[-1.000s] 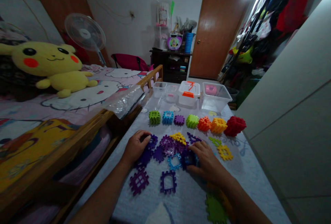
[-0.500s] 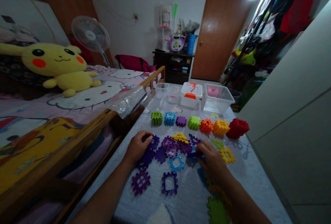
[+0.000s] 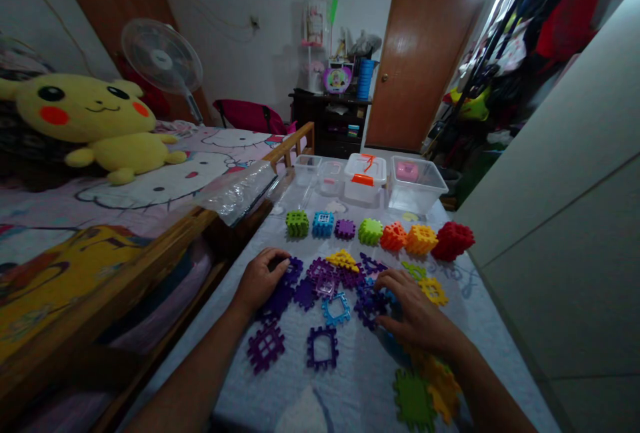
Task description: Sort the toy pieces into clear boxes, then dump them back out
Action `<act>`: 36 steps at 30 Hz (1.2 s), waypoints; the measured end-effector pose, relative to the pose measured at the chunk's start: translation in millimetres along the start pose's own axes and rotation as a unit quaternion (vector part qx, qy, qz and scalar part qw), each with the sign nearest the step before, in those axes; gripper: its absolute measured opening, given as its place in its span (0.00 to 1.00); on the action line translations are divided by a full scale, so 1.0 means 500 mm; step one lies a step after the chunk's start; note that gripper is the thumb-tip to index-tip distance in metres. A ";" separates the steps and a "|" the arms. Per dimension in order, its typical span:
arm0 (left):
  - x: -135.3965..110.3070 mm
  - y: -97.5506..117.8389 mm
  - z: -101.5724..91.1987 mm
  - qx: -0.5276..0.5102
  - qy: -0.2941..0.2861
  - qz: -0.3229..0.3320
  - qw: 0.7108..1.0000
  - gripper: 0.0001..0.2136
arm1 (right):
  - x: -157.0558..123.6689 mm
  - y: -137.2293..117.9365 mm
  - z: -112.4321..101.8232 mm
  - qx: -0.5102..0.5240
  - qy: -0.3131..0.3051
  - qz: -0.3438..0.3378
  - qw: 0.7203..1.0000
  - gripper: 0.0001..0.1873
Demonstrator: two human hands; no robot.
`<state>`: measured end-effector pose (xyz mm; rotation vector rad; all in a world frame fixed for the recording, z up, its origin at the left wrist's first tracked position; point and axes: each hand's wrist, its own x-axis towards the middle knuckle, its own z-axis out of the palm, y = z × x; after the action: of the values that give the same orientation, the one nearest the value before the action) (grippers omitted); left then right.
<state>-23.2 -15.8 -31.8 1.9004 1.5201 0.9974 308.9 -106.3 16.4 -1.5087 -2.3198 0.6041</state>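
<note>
Dark purple, toothed plastic panel, squarish with no clear long axis, lies on the cloth-covered table, immediately left of the right hand, the nearer one. That hand's grip is parted, thumb and fingers spread by the panel's right side; I cannot tell whether they touch it. Farther left, the left hand curls loosely beside dark violet toothed plastic panels; whether its grip grasps any, I cannot tell. Between the hands lies a light-blue, open plastic frame.

dark purple tiles | notched edges | possibly overlapping | on cloth
</note>
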 end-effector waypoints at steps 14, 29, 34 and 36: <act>-0.001 0.001 -0.003 -0.053 0.019 -0.047 0.997 0.14 | 0.011 -0.007 0.011 0.029 0.009 -0.010 0.999 0.25; -0.002 -0.004 -0.017 -0.158 0.045 -0.098 0.982 0.15 | 0.007 0.005 0.040 -0.021 -0.005 -0.024 0.999 0.30; -0.005 -0.006 -0.018 -0.158 0.035 -0.094 0.982 0.16 | 0.014 -0.007 0.027 -0.027 -0.003 -0.030 0.999 0.28; -0.006 -0.005 -0.019 -0.154 0.035 -0.095 0.983 0.16 | 0.014 -0.007 0.018 -0.023 -0.002 -0.032 0.999 0.29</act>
<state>-32.5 -18.6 -28.9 1.4942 1.4570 1.1457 298.9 -102.9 10.6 -1.4488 -2.3892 0.5415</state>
